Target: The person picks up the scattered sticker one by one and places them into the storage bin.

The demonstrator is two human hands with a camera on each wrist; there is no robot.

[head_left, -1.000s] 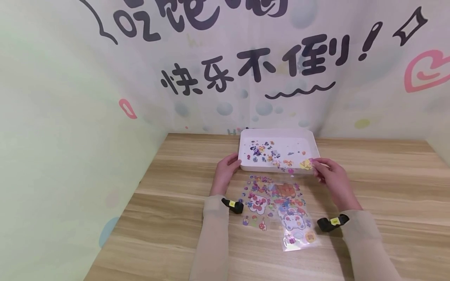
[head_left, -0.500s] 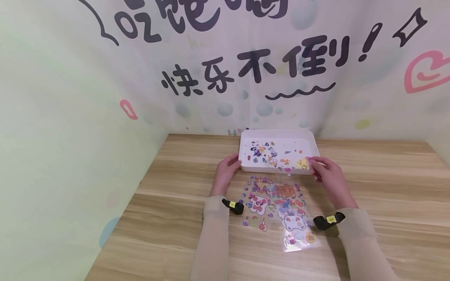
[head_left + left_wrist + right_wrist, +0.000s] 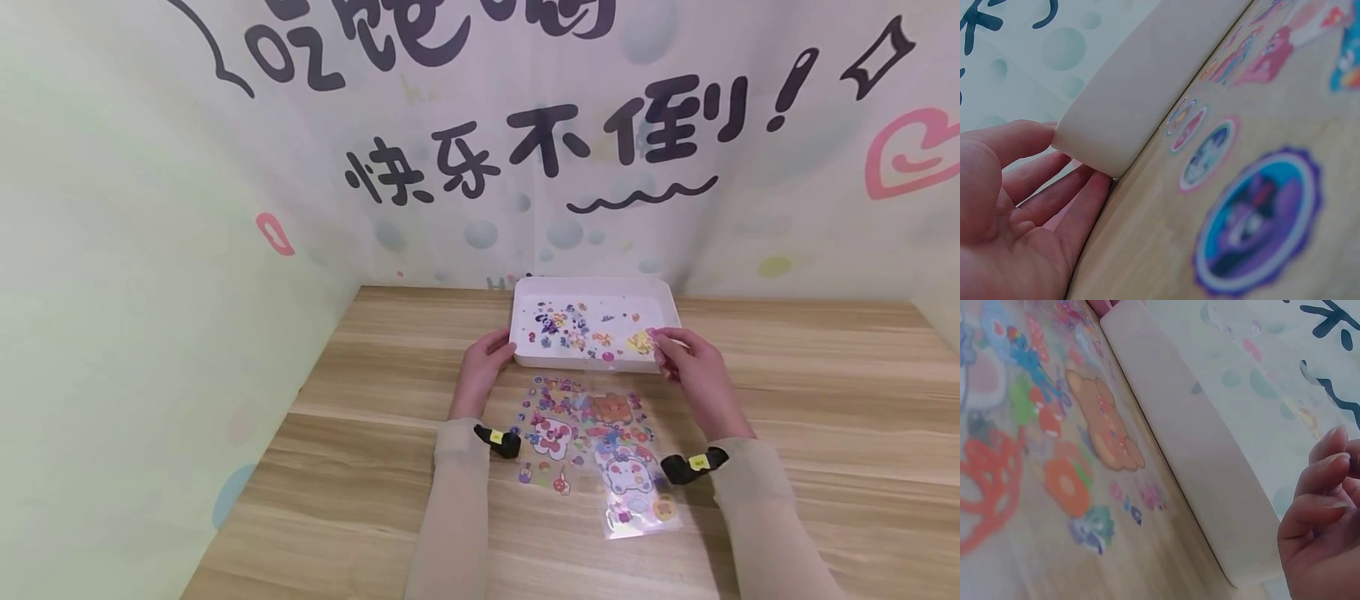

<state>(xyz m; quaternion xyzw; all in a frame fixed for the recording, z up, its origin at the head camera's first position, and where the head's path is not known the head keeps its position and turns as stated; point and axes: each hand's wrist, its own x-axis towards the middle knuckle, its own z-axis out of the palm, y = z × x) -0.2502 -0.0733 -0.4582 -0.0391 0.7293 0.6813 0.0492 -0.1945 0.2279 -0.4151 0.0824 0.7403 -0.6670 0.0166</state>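
At the back of the table stands a white tray [image 3: 600,362], with colourful stickers showing over its floor. My left hand [image 3: 483,362] grips its near left corner; in the left wrist view, the fingers [image 3: 1088,200] bend against the corner wall [image 3: 1116,119]. Above the tray's right front, my right hand [image 3: 693,362] pinches a clear sticker sheet [image 3: 641,342] by its edge. The right wrist view has the curled fingers [image 3: 1322,475] at the right, while the see-through sheet shows faintly. Where the sheet ends is hard to make out against the tray.
Two clear sticker sheets lie on the wooden table in front of the tray: the left one bears a white character [image 3: 551,437], the right one a bunny [image 3: 628,475] and a brown bear [image 3: 611,408]. A printed cloth backdrop [image 3: 450,242] rises directly behind the tray.
My right hand has moved a little left over the tray, carrying the clear sticker sheet with it. The left hand has stayed at the tray's corner.
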